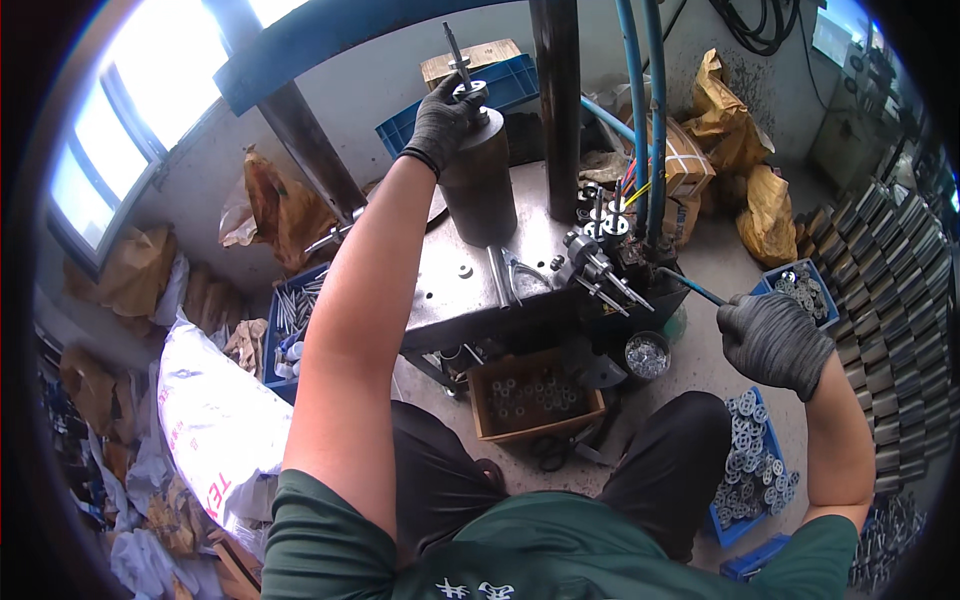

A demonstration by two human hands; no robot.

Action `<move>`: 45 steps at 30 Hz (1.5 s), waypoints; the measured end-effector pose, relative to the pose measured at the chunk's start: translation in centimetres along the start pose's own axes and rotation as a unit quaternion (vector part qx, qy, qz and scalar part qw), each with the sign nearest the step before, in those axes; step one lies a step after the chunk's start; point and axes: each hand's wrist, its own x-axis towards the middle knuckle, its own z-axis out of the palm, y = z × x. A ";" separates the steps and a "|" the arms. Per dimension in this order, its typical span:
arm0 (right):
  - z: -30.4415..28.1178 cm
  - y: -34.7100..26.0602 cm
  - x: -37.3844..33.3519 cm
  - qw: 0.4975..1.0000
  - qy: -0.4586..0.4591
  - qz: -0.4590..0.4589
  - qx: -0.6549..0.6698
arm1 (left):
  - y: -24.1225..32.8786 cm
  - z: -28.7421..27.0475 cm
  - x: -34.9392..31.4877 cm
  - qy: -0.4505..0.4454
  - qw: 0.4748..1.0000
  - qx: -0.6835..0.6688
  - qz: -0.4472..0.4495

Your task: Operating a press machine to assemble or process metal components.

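Observation:
My left hand point(444, 122), in a dark grey glove, reaches up to the top of a thick dark steel cylinder point(478, 200). Its fingers are closed around the base of an upright metal shaft point(453, 48) with a silver ring on it, just above the cylinder's bright top face. The glove hides part of that grip. Over to the right, my gloved right hand point(775, 343) is wrapped round the end of a lever point(695, 288), a thin rod that runs to the machine's side. The cylinder stands on a metal machine table point(440, 285).
Steel posts point(556, 110) and blue hoses point(655, 120) rise around the table. Shafts with discs point(600, 268) cluster at its right edge. A box of rings point(535, 395) sits below. Blue trays of discs point(752, 460) lie right; a white sack point(215, 420) stands left.

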 end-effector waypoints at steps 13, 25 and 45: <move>1.0 0.5 -1.7 0.999 0.000 0.042 0.027 | 1.2 0.7 -1.4 0.016 0.999 -0.030 -0.005; 6.5 -1.2 -6.1 0.993 -0.060 0.081 0.063 | 1.1 0.4 -1.4 0.020 0.999 0.040 0.019; 4.5 0.2 -5.0 0.983 0.063 0.072 0.160 | 0.6 0.0 -1.1 0.034 0.989 0.131 0.050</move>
